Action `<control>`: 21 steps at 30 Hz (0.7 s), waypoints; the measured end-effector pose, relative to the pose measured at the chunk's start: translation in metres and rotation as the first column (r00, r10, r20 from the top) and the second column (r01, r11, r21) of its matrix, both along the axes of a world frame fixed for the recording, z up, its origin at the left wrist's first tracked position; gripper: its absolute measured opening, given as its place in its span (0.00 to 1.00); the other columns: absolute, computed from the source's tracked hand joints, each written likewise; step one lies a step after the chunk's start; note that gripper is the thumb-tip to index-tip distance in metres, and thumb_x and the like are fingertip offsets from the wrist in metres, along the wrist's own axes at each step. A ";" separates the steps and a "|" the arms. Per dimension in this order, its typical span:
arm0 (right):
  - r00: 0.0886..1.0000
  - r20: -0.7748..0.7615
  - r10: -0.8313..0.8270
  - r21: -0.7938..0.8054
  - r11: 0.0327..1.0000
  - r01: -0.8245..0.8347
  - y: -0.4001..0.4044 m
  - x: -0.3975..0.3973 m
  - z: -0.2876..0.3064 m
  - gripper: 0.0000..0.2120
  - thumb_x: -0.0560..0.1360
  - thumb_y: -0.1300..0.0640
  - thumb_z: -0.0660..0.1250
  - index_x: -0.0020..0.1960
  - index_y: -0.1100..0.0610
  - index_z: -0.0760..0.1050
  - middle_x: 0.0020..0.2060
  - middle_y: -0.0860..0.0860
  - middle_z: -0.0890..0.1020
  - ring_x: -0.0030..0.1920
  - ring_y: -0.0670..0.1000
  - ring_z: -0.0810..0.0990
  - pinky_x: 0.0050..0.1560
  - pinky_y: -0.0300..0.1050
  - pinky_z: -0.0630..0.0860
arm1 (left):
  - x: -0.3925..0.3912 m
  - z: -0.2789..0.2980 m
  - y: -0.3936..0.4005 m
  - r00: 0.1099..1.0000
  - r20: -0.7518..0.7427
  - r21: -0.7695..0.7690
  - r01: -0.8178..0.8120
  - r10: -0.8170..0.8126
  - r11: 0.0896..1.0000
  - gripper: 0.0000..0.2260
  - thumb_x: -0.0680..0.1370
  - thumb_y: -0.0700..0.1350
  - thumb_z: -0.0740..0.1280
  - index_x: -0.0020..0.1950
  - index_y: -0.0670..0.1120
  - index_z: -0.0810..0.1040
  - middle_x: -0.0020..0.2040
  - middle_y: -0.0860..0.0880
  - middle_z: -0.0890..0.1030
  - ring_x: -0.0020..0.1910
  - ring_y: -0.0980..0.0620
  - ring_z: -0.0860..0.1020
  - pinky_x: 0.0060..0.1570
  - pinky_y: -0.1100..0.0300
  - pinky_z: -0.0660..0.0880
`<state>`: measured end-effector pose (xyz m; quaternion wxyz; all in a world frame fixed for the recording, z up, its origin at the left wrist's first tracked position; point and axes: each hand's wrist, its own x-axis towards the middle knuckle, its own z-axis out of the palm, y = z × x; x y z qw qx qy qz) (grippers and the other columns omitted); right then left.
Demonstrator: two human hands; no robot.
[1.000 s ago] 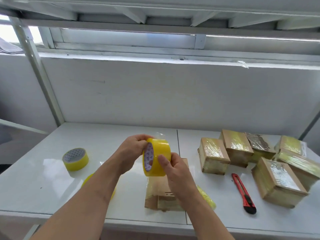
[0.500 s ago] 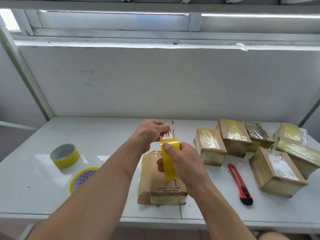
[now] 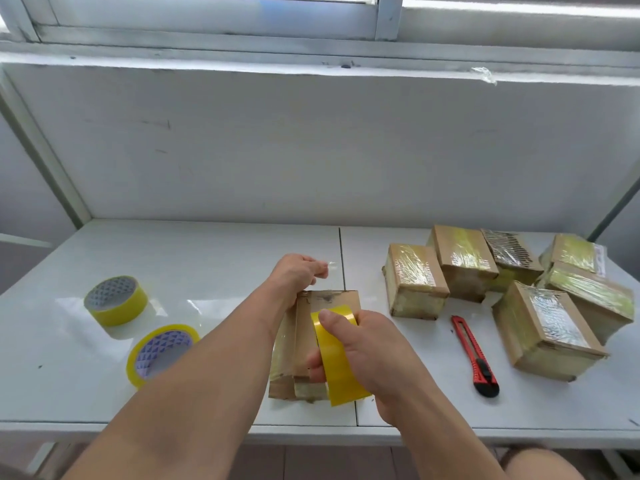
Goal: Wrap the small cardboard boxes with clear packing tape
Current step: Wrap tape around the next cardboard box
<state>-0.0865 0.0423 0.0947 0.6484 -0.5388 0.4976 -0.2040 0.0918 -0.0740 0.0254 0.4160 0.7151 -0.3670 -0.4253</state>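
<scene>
Head view, lower centre: your right hand (image 3: 377, 355) grips the yellow-tinted clear tape roll (image 3: 337, 358) over the plain brown cardboard box (image 3: 304, 341) on the white tabletop (image 3: 207, 258); your left hand (image 3: 298, 275) pinches its free end. Six taped boxes (image 3: 415, 282) lie right; this one looks barely begun.

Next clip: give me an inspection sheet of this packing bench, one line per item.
Surface: white glossy table, seam down the middle.
Job's things: brown cardboard box under the hands; yellowish roll of clear tape; six tape-wrapped cardboard boxes clustered at right.
Clutter: two spare yellowish tape rolls at left; red utility knife.
Grippers: right hand grips the roll; left hand pinches the pulled clear tape end.
Cables: nothing seen.
Surroundings: white back panel, metal frame above.
</scene>
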 end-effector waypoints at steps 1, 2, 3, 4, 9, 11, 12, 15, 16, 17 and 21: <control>1.000 -0.008 -0.004 0.003 1.000 0.004 -0.002 0.000 0.000 0.16 0.82 0.46 0.64 0.59 0.58 0.71 0.37 0.55 0.87 0.35 0.53 0.87 0.35 0.42 0.80 | 0.000 -0.002 -0.002 1.000 0.000 0.013 -0.004 0.004 1.000 0.06 0.79 0.47 0.72 0.46 0.44 0.84 0.43 0.52 0.85 0.45 0.51 0.76 0.44 0.60 0.70; 1.000 -0.014 -0.011 0.006 1.000 0.011 -0.003 0.001 0.000 0.16 0.82 0.45 0.64 0.59 0.58 0.71 0.37 0.55 0.87 0.36 0.54 0.87 0.36 0.43 0.80 | 0.001 -0.003 -0.004 1.000 -0.003 0.031 -0.007 0.007 0.999 0.06 0.79 0.46 0.72 0.49 0.43 0.85 0.43 0.51 0.85 0.45 0.50 0.76 0.45 0.60 0.72; 1.000 -0.018 -0.017 0.011 1.000 0.017 -0.005 0.002 0.000 0.17 0.82 0.44 0.64 0.59 0.58 0.71 0.36 0.55 0.87 0.35 0.54 0.87 0.37 0.44 0.80 | 0.000 -0.005 -0.006 1.000 -0.009 0.061 -0.011 0.012 0.998 0.07 0.79 0.45 0.72 0.51 0.42 0.85 0.44 0.50 0.85 0.45 0.50 0.76 0.48 0.60 0.74; 1.000 -0.017 -0.022 0.017 1.000 0.023 -0.006 0.003 0.000 0.17 0.82 0.44 0.64 0.58 0.58 0.72 0.36 0.55 0.87 0.35 0.54 0.86 0.35 0.44 0.79 | 0.000 -0.008 -0.007 1.000 -0.010 0.093 -0.015 0.016 0.996 0.08 0.78 0.44 0.72 0.51 0.41 0.86 0.46 0.48 0.85 0.45 0.49 0.76 0.52 0.59 0.77; 0.999 -0.007 -0.042 0.037 0.998 0.043 -0.005 0.007 0.002 0.17 0.81 0.45 0.65 0.57 0.59 0.72 0.36 0.57 0.87 0.31 0.54 0.85 0.29 0.40 0.77 | 0.001 -0.024 -0.009 1.000 0.000 0.203 -0.022 0.022 0.979 0.13 0.73 0.48 0.77 0.50 0.40 0.85 0.48 0.41 0.86 0.47 0.43 0.85 0.56 0.44 0.81; 0.999 -0.002 -0.053 0.035 0.998 0.053 -0.005 0.007 0.003 0.16 0.82 0.45 0.65 0.56 0.59 0.72 0.37 0.58 0.87 0.31 0.54 0.84 0.28 0.39 0.77 | 0.002 -0.023 -0.008 1.000 -0.010 0.234 -0.007 0.009 0.972 0.13 0.73 0.47 0.77 0.51 0.39 0.84 0.48 0.40 0.86 0.48 0.40 0.85 0.54 0.44 0.82; 0.998 0.001 -0.057 0.032 0.998 0.057 -0.005 0.007 0.003 0.16 0.82 0.45 0.65 0.56 0.58 0.72 0.37 0.58 0.87 0.31 0.54 0.85 0.28 0.39 0.77 | 0.001 -0.021 -0.007 1.000 -0.006 0.253 0.000 0.001 0.968 0.12 0.73 0.47 0.77 0.50 0.39 0.84 0.47 0.40 0.86 0.48 0.40 0.85 0.53 0.45 0.82; 0.998 -0.011 -0.061 0.023 0.998 0.061 -0.004 0.007 0.003 0.15 0.82 0.44 0.64 0.56 0.57 0.72 0.36 0.57 0.87 0.32 0.53 0.85 0.27 0.39 0.76 | 0.001 -0.016 -0.007 0.996 0.061 0.329 0.046 -0.070 0.943 0.06 0.75 0.43 0.74 0.46 0.40 0.85 0.44 0.42 0.86 0.41 0.42 0.84 0.47 0.50 0.81; 0.998 -0.005 -0.068 0.026 0.997 0.068 -0.003 0.008 0.003 0.15 0.82 0.44 0.64 0.56 0.57 0.72 0.36 0.57 0.87 0.31 0.53 0.85 0.27 0.39 0.76 | 0.002 -0.014 -0.007 0.987 0.101 0.362 0.078 -0.123 0.929 0.05 0.74 0.41 0.73 0.46 0.41 0.86 0.43 0.42 0.85 0.39 0.43 0.82 0.47 0.50 0.81; 0.997 0.004 -0.074 0.030 0.997 0.074 -0.003 0.008 0.002 0.15 0.82 0.44 0.64 0.56 0.57 0.72 0.36 0.57 0.87 0.31 0.53 0.85 0.28 0.39 0.76 | 0.002 -0.012 -0.007 0.972 0.149 0.396 0.111 -0.183 0.911 0.06 0.74 0.41 0.72 0.47 0.41 0.86 0.43 0.43 0.85 0.38 0.44 0.80 0.47 0.50 0.81; 0.997 0.017 -0.081 0.017 0.997 0.080 -0.002 0.007 0.002 0.15 0.81 0.45 0.65 0.54 0.58 0.73 0.35 0.57 0.86 0.31 0.54 0.85 0.31 0.41 0.78 | 0.000 0.001 -0.012 0.810 0.453 0.402 0.187 -0.372 0.896 0.10 0.76 0.44 0.70 0.54 0.42 0.85 0.51 0.45 0.83 0.48 0.45 0.80 0.55 0.52 0.80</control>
